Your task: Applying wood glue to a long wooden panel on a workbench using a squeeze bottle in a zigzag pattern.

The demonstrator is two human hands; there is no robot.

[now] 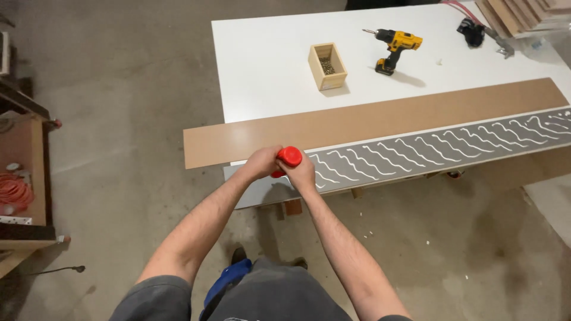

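Head cam looks straight down on a person squeezing a red glue bottle (289, 158) with both hands. The left hand (260, 163) and right hand (301, 172) are both wrapped tight around it, fingers pressed in on the body, probably because two hands give steadier pressure for an even bead. The bottle sits right over the left end of the grey board (416, 156), which runs along the table's near edge and hangs off its left corner.

That board is already covered in white wavy glue lines (452, 144) from the right end nearly up to the hands, so the bare bit at the left end looks like the last patch uncovered.

Just behind it lies a brown strip (369, 122), same length, parallel and touching or nearly so, looks parked close so it's within easy reach.

Further back on the white table (262, 65): a small wooden box (328, 66) of screws, and a yellow drill (394, 47) lying on its side toward the far edge, both well apart from the wet glue.
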